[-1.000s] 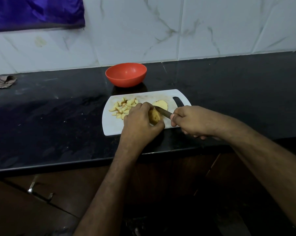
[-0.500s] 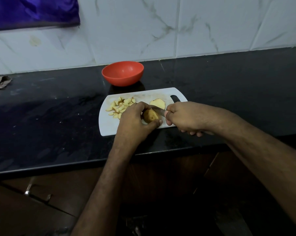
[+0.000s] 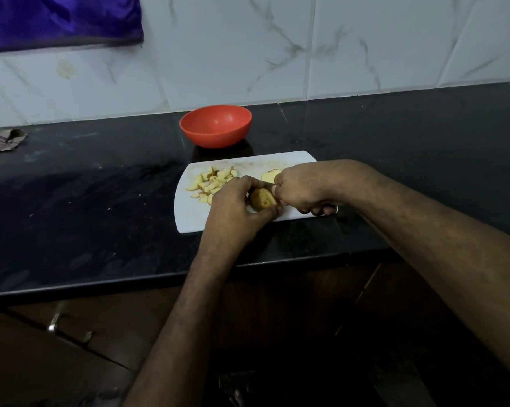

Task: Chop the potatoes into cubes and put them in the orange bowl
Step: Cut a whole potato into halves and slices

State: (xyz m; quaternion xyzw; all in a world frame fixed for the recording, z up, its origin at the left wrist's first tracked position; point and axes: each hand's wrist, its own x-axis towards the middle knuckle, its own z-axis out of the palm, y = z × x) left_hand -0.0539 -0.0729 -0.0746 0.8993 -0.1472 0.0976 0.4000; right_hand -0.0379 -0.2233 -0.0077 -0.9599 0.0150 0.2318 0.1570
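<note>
A white cutting board (image 3: 189, 212) lies on the black counter. My left hand (image 3: 233, 210) grips a brown-skinned potato piece (image 3: 262, 199) on the board. My right hand (image 3: 303, 188) is curled round a knife handle right beside the potato; the blade is hidden between hand and potato. A pile of cut potato pieces (image 3: 211, 183) sits on the board's left half. A potato slice (image 3: 269, 175) lies just behind my right hand. The orange bowl (image 3: 215, 126) stands empty behind the board.
The black counter (image 3: 86, 201) runs left and right, with its front edge close below the board. A checked cloth (image 3: 1, 139) lies at the far left by the tiled wall. Wooden drawers with a metal handle (image 3: 68, 329) sit under the counter.
My right hand has slid left along the knife until it meets the potato, so the blade no longer shows. My left hand keeps its grip on the potato.
</note>
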